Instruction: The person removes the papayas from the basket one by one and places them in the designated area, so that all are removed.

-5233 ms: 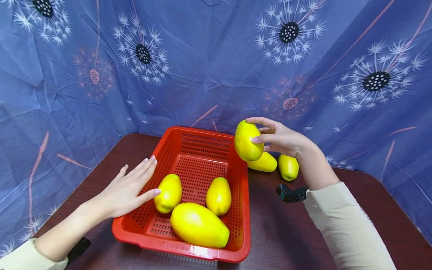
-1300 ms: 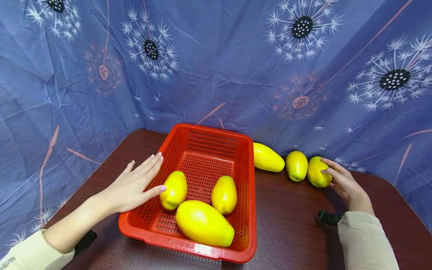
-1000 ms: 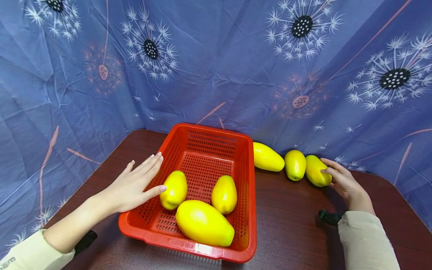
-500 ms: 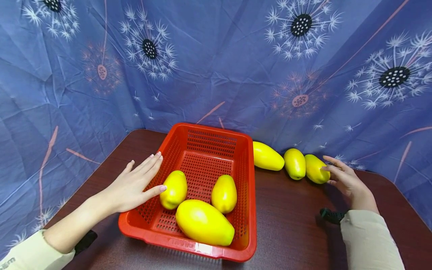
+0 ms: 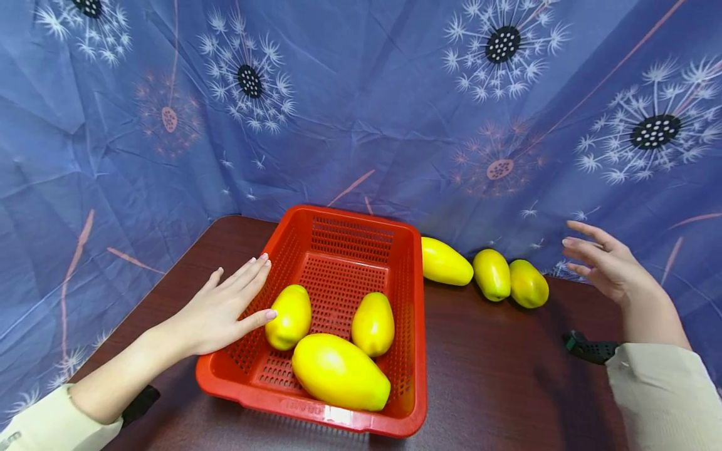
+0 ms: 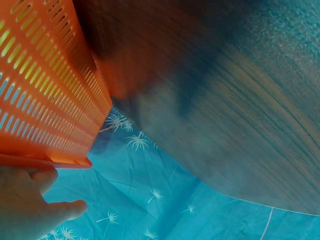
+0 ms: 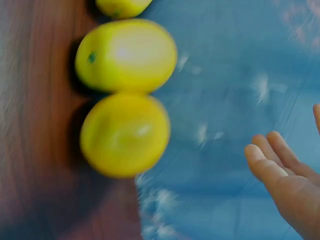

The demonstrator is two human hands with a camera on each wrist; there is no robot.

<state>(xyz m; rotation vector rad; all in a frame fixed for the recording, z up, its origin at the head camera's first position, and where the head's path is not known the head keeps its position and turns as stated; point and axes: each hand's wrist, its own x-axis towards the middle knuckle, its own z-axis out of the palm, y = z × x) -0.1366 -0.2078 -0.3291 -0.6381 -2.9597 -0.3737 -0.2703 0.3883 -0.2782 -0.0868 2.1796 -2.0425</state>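
Six glossy yellow mango-shaped fruits in all: three sit inside the red perforated plastic basket, and three are lined up on the dark wood-grain counter to its right, against the blue dandelion-print cloth.

Your left hand lies flat with straight fingers along the basket's left wall, thumb hooked just over the rim next to the small yellow fruit nearest that wall. Looks like you're bracing the basket so it doesn't slide; the left wrist view shows the rim right at your fingers.

Your right hand is up in the air, fingers spread and relaxed, holding nothing. It's near the rightmost yellow fruit of the row but clearly apart from it. That one touches the middle yellow fruit of the row, which probably keeps both from rolling, and the long yellow fruit beside the basket lies just off the basket's right wall.

In the basket, the biggest yellow fruit lies across the front, with the upright-ish yellow fruit behind it.
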